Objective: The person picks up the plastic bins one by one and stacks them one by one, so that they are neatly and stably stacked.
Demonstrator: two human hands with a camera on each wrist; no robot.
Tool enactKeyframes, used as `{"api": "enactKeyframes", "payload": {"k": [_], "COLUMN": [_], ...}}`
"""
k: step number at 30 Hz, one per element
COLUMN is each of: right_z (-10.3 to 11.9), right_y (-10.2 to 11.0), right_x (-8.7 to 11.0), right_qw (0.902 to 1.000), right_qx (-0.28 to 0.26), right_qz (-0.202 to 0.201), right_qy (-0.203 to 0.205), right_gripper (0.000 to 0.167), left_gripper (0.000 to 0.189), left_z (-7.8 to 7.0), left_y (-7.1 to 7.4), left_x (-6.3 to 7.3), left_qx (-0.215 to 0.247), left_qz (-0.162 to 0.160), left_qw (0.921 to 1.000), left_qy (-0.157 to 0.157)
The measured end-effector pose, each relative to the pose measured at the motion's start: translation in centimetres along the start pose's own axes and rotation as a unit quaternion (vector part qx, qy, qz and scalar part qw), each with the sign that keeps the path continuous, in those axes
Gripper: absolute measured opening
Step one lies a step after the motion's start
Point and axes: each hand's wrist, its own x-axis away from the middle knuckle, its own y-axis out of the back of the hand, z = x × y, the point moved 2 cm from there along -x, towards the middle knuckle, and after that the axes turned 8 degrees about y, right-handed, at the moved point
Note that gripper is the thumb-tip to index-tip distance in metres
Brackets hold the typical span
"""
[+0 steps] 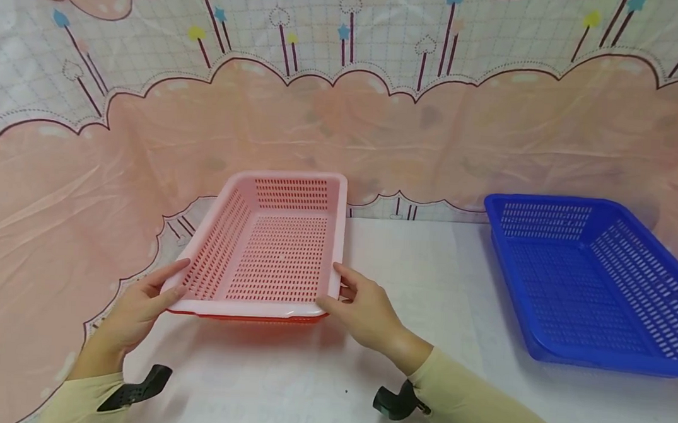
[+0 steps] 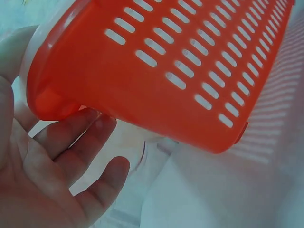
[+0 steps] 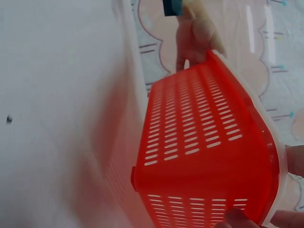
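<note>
A pink perforated basket [image 1: 238, 309] sits nested inside a red one of similar shape. The red basket [image 3: 199, 178] shows as a thin strip below the pink rim in the head view, and its slotted walls fill both wrist views. My left hand [image 1: 132, 310] grips the near left corner of the stacked rims, thumb on top and fingers underneath. At the near right corner, my right hand [image 1: 371, 311] pinches the rims between thumb and fingers. A shadow falls on the table below the near side, which looks raised. The pink basket's inside holds nothing.
A blue perforated basket [image 1: 588, 355] stands on the right of the white table [image 1: 415, 278]. Behind and to the left hangs a patterned pink and white cloth [image 1: 410, 139]. A black wrist device [image 1: 138, 389] is on the left sleeve, another [image 1: 394, 401] by the right.
</note>
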Motion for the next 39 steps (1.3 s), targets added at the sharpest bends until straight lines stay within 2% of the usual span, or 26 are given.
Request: {"api": "enactKeyframes", "payload": {"k": [4, 9, 11, 17, 22, 28, 34, 39], "right_z": [0.7, 0.9, 0.9, 0.8, 0.5, 0.0, 0.0, 0.0], "right_y": [2.2, 5.0, 6.1, 8.8, 10.4, 11.8, 13.2, 14.1], "right_x": [1.1, 2.6, 3.2, 5.0, 6.3, 7.5, 8.6, 9.6], "right_qw": [0.9998, 0.9996, 0.9996, 0.9991, 0.9981, 0.9969, 0.9956, 0.9941], "right_qx": [0.013, 0.015, 0.013, 0.009, 0.015, 0.018, 0.042, 0.064], "right_qz": [-0.016, -0.021, -0.022, -0.038, -0.059, -0.077, -0.083, -0.085], "right_qy": [0.002, 0.007, 0.011, 0.019, 0.007, -0.001, -0.008, -0.019], "right_gripper": [0.070, 0.069, 0.069, 0.069, 0.073, 0.076, 0.075, 0.075], "left_gripper": [0.052, 0.052, 0.051, 0.053, 0.058, 0.060, 0.060, 0.060], "left_z": [-1.0, -1.8, -2.2, -2.9, -2.7, -2.0, -1.8, -2.0], "left_y": [-1.9, -4.6, -5.7, -8.8, -11.2, -13.5, -15.3, -16.3], "left_x": [-0.2, -0.4, -0.5, -1.0, -1.2, -1.4, -1.4, -1.6], "left_qx": [-0.031, 0.000, -0.001, -0.027, -0.037, -0.011, 0.003, -0.003], "left_qz": [-0.001, 0.013, 0.016, 0.029, 0.041, 0.059, 0.070, 0.079], "left_qw": [0.9995, 0.9997, 0.9996, 0.9992, 0.9984, 0.9982, 0.9975, 0.9968], "left_qy": [-0.004, -0.022, -0.024, -0.007, 0.012, 0.004, -0.004, -0.008]}}
